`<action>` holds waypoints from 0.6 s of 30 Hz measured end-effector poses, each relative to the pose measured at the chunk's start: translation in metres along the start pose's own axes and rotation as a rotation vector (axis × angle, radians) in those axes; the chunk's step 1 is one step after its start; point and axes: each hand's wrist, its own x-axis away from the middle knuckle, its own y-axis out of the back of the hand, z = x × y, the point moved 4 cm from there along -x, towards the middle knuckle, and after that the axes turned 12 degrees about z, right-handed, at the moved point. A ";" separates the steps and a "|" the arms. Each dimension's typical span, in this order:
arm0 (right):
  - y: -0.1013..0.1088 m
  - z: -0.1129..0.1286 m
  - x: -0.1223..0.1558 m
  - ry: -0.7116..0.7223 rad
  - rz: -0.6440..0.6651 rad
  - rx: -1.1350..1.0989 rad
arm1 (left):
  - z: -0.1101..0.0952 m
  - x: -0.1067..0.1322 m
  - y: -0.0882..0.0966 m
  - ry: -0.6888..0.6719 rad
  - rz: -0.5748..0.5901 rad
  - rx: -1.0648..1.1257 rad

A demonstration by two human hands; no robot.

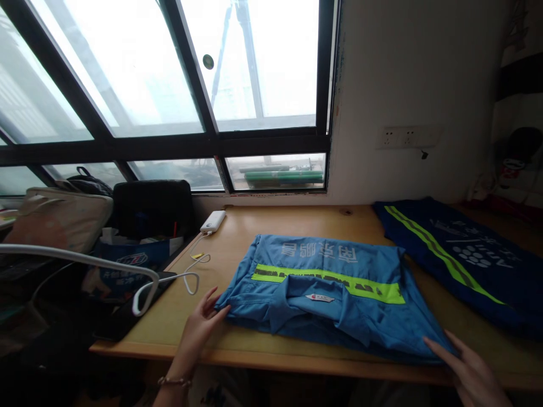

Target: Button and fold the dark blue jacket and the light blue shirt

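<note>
A light-blue work jacket [322, 268] lies folded on the wooden table [161, 333], with its collar toward me. A yellow-green reflective strip and pale lettering cross it, and a small white label shows inside the collar. At its left corner, my left hand [202, 325] has the cloth between thumb and fingers. The right near corner is in my right hand [470, 362], the thumb over the cloth and part of the fingers hidden. Between the hands, the jacket's near edge runs close to the table edge.
A dark-blue garment [449, 249] with a reflective strip lies at the right. A white power bank [212, 222] with a white cable sits at the back left. Left of the table are a black chair [153, 206], bags and a white curved bar [85, 255].
</note>
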 end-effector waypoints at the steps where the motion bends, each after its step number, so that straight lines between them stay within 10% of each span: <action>1: 0.001 0.002 0.001 -0.035 0.026 -0.015 | 0.004 0.002 0.002 0.031 -0.062 0.064; 7: 0.008 0.002 -0.002 -0.128 0.062 -0.086 | 0.011 0.015 -0.018 0.132 -0.151 0.387; 18: 0.025 0.009 0.002 -0.090 0.090 0.005 | -0.002 -0.004 -0.046 0.314 -0.092 0.105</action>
